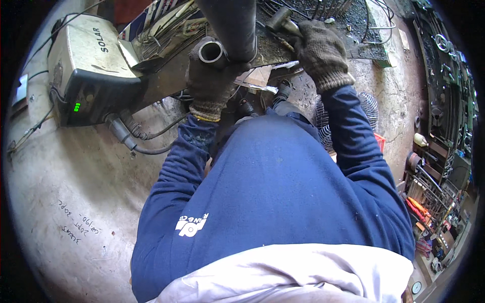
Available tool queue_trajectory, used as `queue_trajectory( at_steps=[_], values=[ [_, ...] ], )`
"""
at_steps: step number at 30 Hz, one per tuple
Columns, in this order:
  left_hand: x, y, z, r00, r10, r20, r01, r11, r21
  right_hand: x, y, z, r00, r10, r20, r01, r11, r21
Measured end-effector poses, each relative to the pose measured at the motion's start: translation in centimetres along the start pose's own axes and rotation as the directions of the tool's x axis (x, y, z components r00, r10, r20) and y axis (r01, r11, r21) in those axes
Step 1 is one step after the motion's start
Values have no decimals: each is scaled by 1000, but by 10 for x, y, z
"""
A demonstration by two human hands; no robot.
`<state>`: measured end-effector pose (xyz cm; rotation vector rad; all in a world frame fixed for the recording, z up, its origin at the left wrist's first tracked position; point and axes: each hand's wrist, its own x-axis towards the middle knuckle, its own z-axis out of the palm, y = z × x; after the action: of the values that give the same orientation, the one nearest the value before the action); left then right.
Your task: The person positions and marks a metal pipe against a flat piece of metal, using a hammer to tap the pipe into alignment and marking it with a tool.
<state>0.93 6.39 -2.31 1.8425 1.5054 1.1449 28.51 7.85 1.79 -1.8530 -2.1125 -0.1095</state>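
Gripping a short metal tube (212, 60), the gloved left hand (206, 78) is at the upper middle of the view, with the tube's open round end facing up toward the camera. The left fingers are curled about the tube, and part of the hand extends below the foot of a large dark pipe (232, 28) just beside it. Whether tube and pipe are joined cannot be determined.

The gloved right hand (323, 55) has its fingers closed around the handle of a hammer (285, 23); the head points to the left, well apart from the short tube and right of the large pipe. The fingertips themselves are largely hidden. Both gloves are dark, soiled knit with ribbed cuffs.

Dark grit covers part of the surface (356, 50) at the upper right, where several thin cables lie. To the left of the left hand, thin metal rods (169, 38) rest in an opened packet, near a cream-and-black welding machine (93, 65) showing a lit green display. A thick cable connector (119, 132) is plugged into its lower front.

A wire-guarded fan (370, 108) is partly hidden behind the right forearm. Assorted tools and hardware (439, 111) line the far right side. Handwritten marks appear on the pale floor (65, 177).
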Motion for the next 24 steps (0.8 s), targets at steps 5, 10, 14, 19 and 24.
queue_trajectory(
  at_steps=[5, 10, 14, 19, 24],
  values=[
    [8, 10, -7, 991, -18, 131, 35, 990, -133, 8, 3, -5, 990, -64, 127, 72, 996, -54],
    [5, 18, -8, 996, -27, 89, 33, 997, -68, -29, -28, -50, 940, 239, 242, -340, 641, 688],
    [9, 31, -11, 992, 76, 102, -82, 995, 60, -47, -45, -48, 831, 227, 507, -555, 319, 768],
    [2, 14, -2, 997, 64, 52, -68, 994, 90, -56, -47, 22, 919, 121, 375, -384, 498, 778],
    [8, 16, -9, 986, 108, 127, -111, 994, 18, -51, -68, -29, 620, 338, 708, -594, -387, 705]
  ],
)
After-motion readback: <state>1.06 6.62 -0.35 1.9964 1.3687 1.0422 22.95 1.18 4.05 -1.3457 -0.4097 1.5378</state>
